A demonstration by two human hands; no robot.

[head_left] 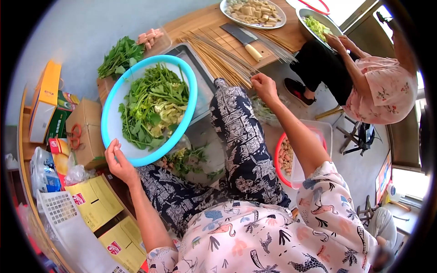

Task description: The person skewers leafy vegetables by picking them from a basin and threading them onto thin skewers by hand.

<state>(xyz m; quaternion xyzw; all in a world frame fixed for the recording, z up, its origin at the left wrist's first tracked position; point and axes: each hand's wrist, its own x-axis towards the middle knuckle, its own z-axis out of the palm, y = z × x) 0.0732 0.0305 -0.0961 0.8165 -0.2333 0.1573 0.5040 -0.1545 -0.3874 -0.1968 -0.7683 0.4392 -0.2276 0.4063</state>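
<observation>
My left hand [120, 161] is at the lower left rim of a blue-rimmed basin [195, 98], fingers curled against its edge. The basin is tilted and full of leafy greens [154, 102], with paler pieces among them. Over by the table's front edge, my right hand [265, 87] pinches the end of a bamboo skewer from a spread-out bundle [221, 57]. Part of that bundle lies across a metal tray [200, 68] beside the basin. Fingertip details of the right hand are small.
A cleaver [243, 41] and a plate of cut pieces [255, 13] lie on the wooden table [195, 25]. To the right, another person [373, 86] handles a bowl of greens [314, 25]. A red-rimmed basin [278, 159] stands below my right arm; boxes [98, 202] line the left.
</observation>
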